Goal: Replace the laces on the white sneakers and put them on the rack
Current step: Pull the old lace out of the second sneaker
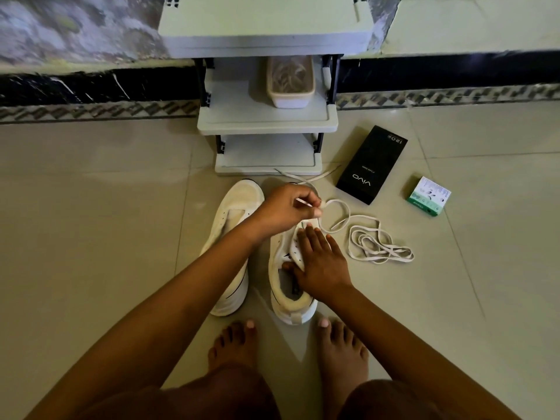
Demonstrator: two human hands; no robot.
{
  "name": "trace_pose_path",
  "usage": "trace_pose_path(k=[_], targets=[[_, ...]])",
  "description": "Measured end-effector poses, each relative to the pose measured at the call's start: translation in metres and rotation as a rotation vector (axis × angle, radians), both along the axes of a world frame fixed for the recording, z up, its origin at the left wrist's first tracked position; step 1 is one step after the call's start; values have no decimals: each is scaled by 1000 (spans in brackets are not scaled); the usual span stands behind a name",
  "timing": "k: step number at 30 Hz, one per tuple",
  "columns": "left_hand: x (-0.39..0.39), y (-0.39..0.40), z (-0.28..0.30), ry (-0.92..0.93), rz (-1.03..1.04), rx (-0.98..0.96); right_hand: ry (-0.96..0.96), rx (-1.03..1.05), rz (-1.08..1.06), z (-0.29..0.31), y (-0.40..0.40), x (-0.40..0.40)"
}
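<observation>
Two white sneakers stand side by side on the tiled floor just in front of the person's bare feet, toes pointing toward a low grey shoe rack. The left sneaker has no lace in it and is crossed by the left forearm. The left hand hovers over the toe end of the right sneaker, its fingers curled and pinching the tip of a white lace between thumb and fingertips. From that pinch the lace runs off to the right and lies in loose loops on the floor beside the shoe; another stretch of lace trails toward the foot of the rack. The right hand lies flat on the right sneaker with fingers straight and spread over the eyelet area, the thumb tucked at the shoe's opening, pressing it down. On the rack's middle shelf sits a pale plastic tub with what look like coiled laces inside. To the right of the rack lies a black box printed "vivo" in white, with "120W" at its far end. Farther right sits a small green and white carton; its print is too small to read.
</observation>
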State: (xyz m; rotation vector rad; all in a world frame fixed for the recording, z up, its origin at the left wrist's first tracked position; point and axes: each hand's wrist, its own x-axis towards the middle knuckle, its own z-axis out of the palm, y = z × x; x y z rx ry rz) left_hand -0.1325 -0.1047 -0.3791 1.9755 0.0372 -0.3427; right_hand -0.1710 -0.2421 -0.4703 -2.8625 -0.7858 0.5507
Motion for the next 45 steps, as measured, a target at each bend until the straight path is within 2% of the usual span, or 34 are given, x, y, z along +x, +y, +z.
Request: trace_pose_path(k=[3, 4, 9, 11, 13, 15, 17, 19, 21, 23, 24, 25, 27, 28, 33, 36, 38, 42, 45], targets=[[-1, 7, -19, 31, -94, 609, -10, 7, -3, 0, 0, -1], [-3, 9, -27, 57, -106, 732, -10, 10, -4, 0, 0, -1], [-2, 0, -40, 44, -57, 965, 0, 1, -3, -3, 0, -1], [0, -1, -40, 18, 2, 978, -10, 7, -7, -3, 0, -1], [-1, 1, -40, 2, -9, 944, -1, 4, -2, -3, 0, 0], [-2, 8, -39, -45, -68, 821, -7, -2, 14, -3, 1, 0], [-5, 10, -31, -50, -134, 508, -19, 11, 33, -1, 1, 0], [-11, 2, -18, 21, -204, 166, -48, 37, 35, 2, 2, 0], [-13, -6, -11, 87, -212, -66, -49, 47, 24, 4, 2, 0], [-11, -6, -8, 84, -88, -179, -28, 25, 24, 4, 1, 0], [-9, -3, -10, 71, -22, -150, -21, 18, 21, 4, 1, 0], [-6, 2, -14, 59, 3, -26, -18, 20, 14, 3, 1, -1], [-4, 12, -25, 57, -74, 457, -21, 33, 1, 3, 1, -2], [-5, 14, -30, 75, -101, 640, -24, 37, 0, 3, 1, -2], [-1, 1, -37, 58, -110, 961, -40, 50, 3, 2, 1, -1], [3, 0, -39, 4, -122, 1046, -62, 44, 7, 3, 0, -2], [2, 5, -39, -17, -137, 932, -49, 32, 13, 3, 0, -2], [-5, 10, -19, -13, 59, 324, -5, 6, 15, 0, 1, 0], [-9, 6, -8, 43, 115, -12, -7, -1, 15, 0, 0, 0]])
